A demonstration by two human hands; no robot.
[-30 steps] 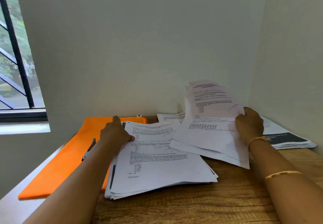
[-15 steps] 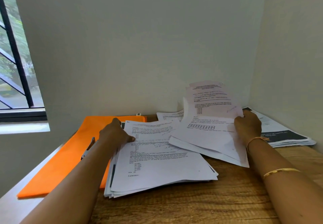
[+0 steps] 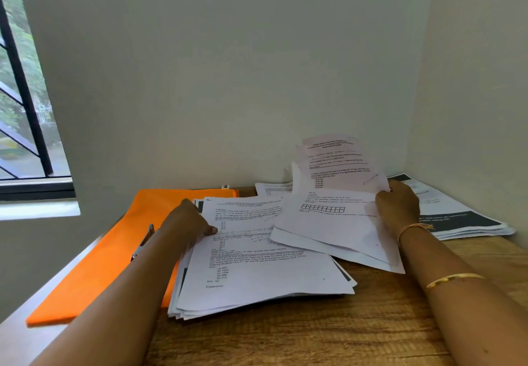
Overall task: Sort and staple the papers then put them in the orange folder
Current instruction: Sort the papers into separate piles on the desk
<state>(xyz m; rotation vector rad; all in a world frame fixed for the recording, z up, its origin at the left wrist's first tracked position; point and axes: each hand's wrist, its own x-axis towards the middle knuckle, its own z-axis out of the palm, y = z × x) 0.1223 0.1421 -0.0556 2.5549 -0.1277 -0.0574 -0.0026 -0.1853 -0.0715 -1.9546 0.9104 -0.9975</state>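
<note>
barely moved since earlier: white printed sheaf (image 3: 337, 222), gripped by my right hand (image 3: 398, 208); left hand (image 3: 185, 220), thumb on white paper stack (image 3: 257, 274), grip unclear.

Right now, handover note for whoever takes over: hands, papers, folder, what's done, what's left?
Left hand rests on the big pile at its left edge, thumb on top; fingers hidden.
Right hand holds a few sheets tilted up beside it.
Orange folder lies left, under the pile's edge, with the stapler on it.
Another stack sits far right.
Done: sorting under way.
Left: stapling, filing.
</note>
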